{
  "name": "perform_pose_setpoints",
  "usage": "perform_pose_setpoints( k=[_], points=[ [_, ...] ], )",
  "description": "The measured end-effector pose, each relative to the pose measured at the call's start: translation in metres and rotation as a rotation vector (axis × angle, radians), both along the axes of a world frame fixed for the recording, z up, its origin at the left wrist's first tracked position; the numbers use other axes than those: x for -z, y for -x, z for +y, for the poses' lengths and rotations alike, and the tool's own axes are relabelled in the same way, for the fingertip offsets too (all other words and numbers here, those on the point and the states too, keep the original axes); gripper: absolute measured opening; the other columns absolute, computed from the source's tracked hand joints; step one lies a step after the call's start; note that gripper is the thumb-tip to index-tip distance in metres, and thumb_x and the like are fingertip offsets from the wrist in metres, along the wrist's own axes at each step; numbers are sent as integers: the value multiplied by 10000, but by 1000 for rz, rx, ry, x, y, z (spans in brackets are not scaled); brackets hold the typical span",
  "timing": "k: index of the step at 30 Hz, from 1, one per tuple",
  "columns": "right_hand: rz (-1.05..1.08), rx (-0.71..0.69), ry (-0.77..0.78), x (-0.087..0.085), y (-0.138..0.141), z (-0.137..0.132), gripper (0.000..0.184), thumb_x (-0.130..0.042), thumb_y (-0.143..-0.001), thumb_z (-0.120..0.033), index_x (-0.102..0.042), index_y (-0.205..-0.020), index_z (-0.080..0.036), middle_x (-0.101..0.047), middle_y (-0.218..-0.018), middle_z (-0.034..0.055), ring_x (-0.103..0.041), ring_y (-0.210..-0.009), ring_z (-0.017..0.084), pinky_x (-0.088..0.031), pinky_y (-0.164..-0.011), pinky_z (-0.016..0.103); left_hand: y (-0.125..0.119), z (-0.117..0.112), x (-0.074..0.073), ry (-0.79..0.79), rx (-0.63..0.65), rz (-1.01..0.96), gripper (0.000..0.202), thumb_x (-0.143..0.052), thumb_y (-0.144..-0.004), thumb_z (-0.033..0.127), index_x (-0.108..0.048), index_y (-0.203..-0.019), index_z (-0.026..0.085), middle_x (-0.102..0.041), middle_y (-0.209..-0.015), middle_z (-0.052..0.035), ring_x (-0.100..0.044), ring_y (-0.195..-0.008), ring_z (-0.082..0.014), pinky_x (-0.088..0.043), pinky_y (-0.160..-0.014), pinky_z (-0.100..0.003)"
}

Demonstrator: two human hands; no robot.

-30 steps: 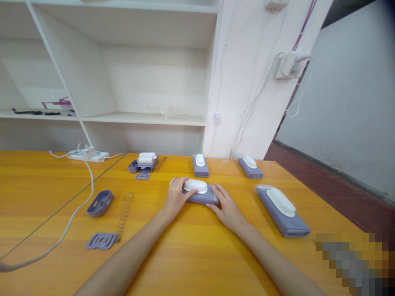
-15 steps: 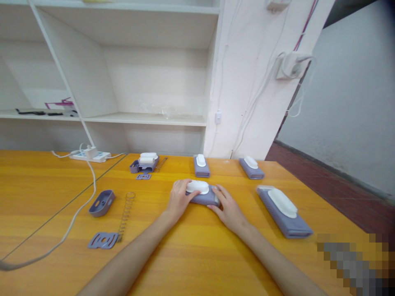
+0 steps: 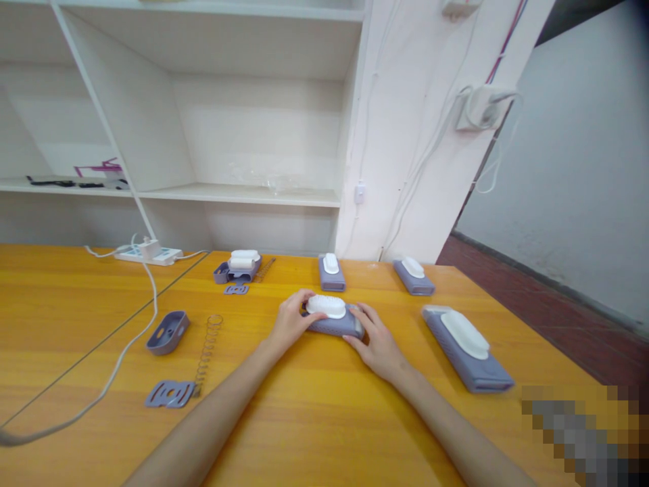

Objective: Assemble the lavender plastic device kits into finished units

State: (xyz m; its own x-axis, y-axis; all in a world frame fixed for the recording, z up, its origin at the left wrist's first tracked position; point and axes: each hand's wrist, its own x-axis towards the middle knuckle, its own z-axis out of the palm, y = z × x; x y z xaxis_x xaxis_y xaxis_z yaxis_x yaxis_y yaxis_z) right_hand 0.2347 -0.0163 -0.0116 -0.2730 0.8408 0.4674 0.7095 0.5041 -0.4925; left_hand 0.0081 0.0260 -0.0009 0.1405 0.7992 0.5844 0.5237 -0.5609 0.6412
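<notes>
A grey-purple plastic case (image 3: 332,327) lies lengthwise on the table in front of me, with a ribbed white oval piece (image 3: 327,306) on top. My left hand (image 3: 293,318) holds its left end, thumb along the front near the white piece and fingers behind. Around the right end, my right hand (image 3: 376,343) curls with thumb in front and fingers at the back corner. That end looks lighter, perhaps see-through. On the left lie a coil spring (image 3: 207,348), a flat slotted purple plate (image 3: 171,393) and a hollow purple end cap (image 3: 168,333).
Similar cases with white pieces stand behind (image 3: 332,277), at the back right (image 3: 414,279) and at the right (image 3: 469,352). More parts (image 3: 241,269) sit at the back left. A power strip (image 3: 149,254) trails a white cable (image 3: 122,358) across the left side.
My left hand has shifted slightly left along the case, baring more of its left end. My right hand has moved very slightly right; the loose parts have stayed put.
</notes>
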Motion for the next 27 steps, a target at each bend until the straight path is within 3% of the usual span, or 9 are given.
perform_pose_setpoints(
  k=[14,21,24,27],
  points=[
    [29,20,4,1,3,3,518,-611,-760,-360,-454,-1236,-231,-369,-1294,87,-395,-1214,228,-328,-1040,366,-9,0,-11,234,131,-135,494,-787,-535,392,-556,-926,199,-596,-931,-15,-572,-872,-180,-427,-753,-271],
    [37,30,16,-1,3,3,547,-613,-748,-358,-439,-1252,-234,-376,-1299,79,-389,-1221,225,-315,-1050,372,-21,-12,-3,157,-13,-130,457,-741,-606,386,-551,-987,220,-580,-947,-18,-533,-898,-185,-413,-790,-302],
    [34,23,15,-2,3,2,565,-612,-745,-338,-423,-1265,-225,-360,-1301,90,-386,-1222,229,-313,-1052,372,-25,-14,2,93,-134,-104,517,-735,-604,422,-524,-1026,210,-564,-1005,-39,-509,-951,-208,-401,-829,-335],
    [32,25,19,0,3,2,573,-600,-754,-315,-404,-1286,-236,-348,-1306,89,-383,-1227,233,-312,-1053,380,-25,-14,4,70,-294,-33,500,-710,-603,503,-540,-954,189,-567,-942,-53,-512,-913,-230,-397,-804,-362]
  ],
)
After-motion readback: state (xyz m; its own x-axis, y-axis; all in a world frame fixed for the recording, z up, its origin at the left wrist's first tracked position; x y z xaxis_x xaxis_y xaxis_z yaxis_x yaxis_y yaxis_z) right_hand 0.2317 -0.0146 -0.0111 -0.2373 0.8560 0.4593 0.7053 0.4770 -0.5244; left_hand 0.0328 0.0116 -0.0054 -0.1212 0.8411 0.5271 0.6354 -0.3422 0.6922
